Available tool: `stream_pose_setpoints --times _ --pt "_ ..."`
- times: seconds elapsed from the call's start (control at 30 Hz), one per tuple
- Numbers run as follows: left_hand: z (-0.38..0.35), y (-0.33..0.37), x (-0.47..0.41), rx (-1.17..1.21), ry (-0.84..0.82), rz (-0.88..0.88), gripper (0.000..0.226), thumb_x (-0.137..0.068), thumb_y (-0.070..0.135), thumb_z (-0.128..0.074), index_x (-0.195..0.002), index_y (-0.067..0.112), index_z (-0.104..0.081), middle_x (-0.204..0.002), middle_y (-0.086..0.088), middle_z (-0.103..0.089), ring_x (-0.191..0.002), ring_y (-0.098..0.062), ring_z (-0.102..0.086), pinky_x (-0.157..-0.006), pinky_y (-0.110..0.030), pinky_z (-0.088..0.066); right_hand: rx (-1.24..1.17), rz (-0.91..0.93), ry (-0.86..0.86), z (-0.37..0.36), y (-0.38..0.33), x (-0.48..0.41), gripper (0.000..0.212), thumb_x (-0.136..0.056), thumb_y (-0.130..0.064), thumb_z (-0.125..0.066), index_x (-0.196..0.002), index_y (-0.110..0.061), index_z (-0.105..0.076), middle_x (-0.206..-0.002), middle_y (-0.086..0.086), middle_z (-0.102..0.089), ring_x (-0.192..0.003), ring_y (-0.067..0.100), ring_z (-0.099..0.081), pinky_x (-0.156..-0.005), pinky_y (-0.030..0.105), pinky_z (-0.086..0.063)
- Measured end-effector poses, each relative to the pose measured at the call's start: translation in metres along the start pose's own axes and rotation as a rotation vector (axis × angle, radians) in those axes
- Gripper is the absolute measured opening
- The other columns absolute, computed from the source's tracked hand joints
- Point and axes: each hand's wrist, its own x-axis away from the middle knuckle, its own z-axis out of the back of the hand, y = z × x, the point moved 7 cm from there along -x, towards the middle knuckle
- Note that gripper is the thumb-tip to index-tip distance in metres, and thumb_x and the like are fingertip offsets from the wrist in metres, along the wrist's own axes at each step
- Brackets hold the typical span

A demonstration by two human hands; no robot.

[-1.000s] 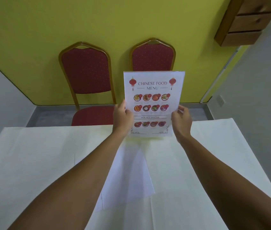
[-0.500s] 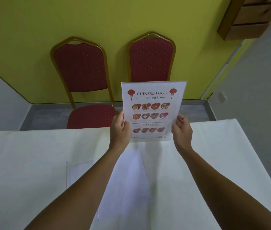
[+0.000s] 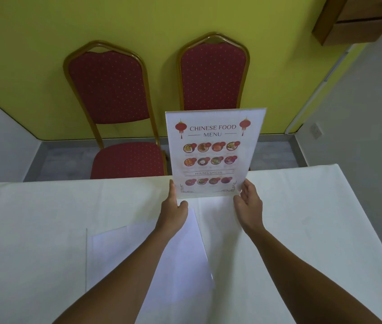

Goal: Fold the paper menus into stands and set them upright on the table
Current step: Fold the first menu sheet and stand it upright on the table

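The left hand [image 3: 173,210] has its fingers flat along the menu's [image 3: 213,153] lower left edge, thumb curled below the bottom corner, so it steadies the sheet rather than pinching it. The right hand [image 3: 248,202] is spread open against the lower right edge, fingers loosely bent. Whether either palm truly presses the paper I cannot tell. The menu stands upright near the far edge of the table [image 3: 313,218], printed face toward the camera, its bottom edge down at the cloth; its back is hidden. Just nearer, under the left forearm, loose white sheets [image 3: 185,249] lie flat, partly covered by the arm, and their number is hard to make out. The cloth to the left and right of the hands is bare and broad. Beyond the far edge stand two red chairs [image 3: 108,90], the right one half hidden behind the menu. A wooden cabinet [image 3: 358,17] is cut off at the top right corner.
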Motion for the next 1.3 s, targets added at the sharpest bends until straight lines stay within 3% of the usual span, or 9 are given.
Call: stream_pose_setpoints --times 0.17,0.33,0.6,0.73,0.93,1.3 --pt "-0.005 0.005 -0.003 -0.017 -0.007 0.005 0.079 -0.098 0.010 -0.042 -0.161 0.030 0.002 -0.156 0.003 -0.041 -0.077 -0.007 -0.059 -0.055 -0.011 -0.044 -0.005 -0.021 0.015 0.005 -0.006 -0.008 0.051 -0.091 -0.001 -0.055 -0.138 -0.020 -0.046 -0.125 -0.006 -0.058 -0.109 0.015 -0.056 -0.095 0.032 -0.047" --pt "-0.008 0.008 -0.008 -0.033 -0.017 0.004 0.079 -0.098 0.011 -0.042 -0.160 0.034 0.002 -0.155 0.004 -0.042 -0.080 -0.012 -0.063 -0.056 -0.012 -0.045 0.021 -0.032 0.039 0.010 -0.002 -0.015 0.050 -0.090 -0.003 -0.056 -0.136 -0.020 -0.048 -0.138 0.001 -0.058 -0.126 0.026 -0.056 -0.103 0.046 -0.046" --pt "-0.008 0.011 -0.011 -0.079 -0.019 -0.009 0.079 -0.098 0.012 -0.043 -0.161 0.033 0.001 -0.153 0.002 -0.046 -0.086 -0.013 -0.062 -0.059 -0.013 -0.046 0.034 -0.055 0.040 0.012 0.001 -0.016 0.049 -0.090 -0.006 -0.059 -0.136 -0.022 -0.049 -0.138 0.001 -0.059 -0.126 0.029 -0.057 -0.102 0.048 -0.047" --pt "-0.011 0.010 -0.010 -0.089 -0.020 -0.004 0.080 -0.098 0.013 -0.042 -0.160 0.034 0.002 -0.154 0.004 -0.045 -0.093 -0.017 -0.064 -0.071 -0.023 -0.055 0.049 -0.060 0.034 0.014 -0.001 -0.020 0.048 -0.091 -0.007 -0.059 -0.136 -0.020 -0.049 -0.138 0.003 -0.059 -0.124 0.029 -0.058 -0.102 0.047 -0.048" --pt "-0.010 0.012 -0.010 -0.104 -0.033 -0.010 0.081 -0.097 0.014 -0.045 -0.160 0.036 0.002 -0.153 0.004 -0.045 -0.108 -0.022 -0.062 -0.079 -0.027 -0.057 0.062 -0.065 0.037 0.014 0.000 -0.016 0.049 -0.089 -0.008 -0.061 -0.135 -0.022 -0.049 -0.136 0.000 -0.060 -0.124 0.028 -0.058 -0.100 0.046 -0.047" --pt "-0.009 0.011 -0.011 -0.136 -0.055 0.001 0.081 -0.096 0.017 -0.047 -0.160 0.035 0.000 -0.153 0.004 -0.045 -0.121 -0.023 -0.057 -0.092 -0.030 -0.052 0.107 -0.082 -0.042 0.016 -0.003 -0.018 0.049 -0.092 -0.006 -0.056 -0.138 -0.019 -0.046 -0.140 0.002 -0.057 -0.125 0.030 -0.057 -0.099 0.041 -0.048"
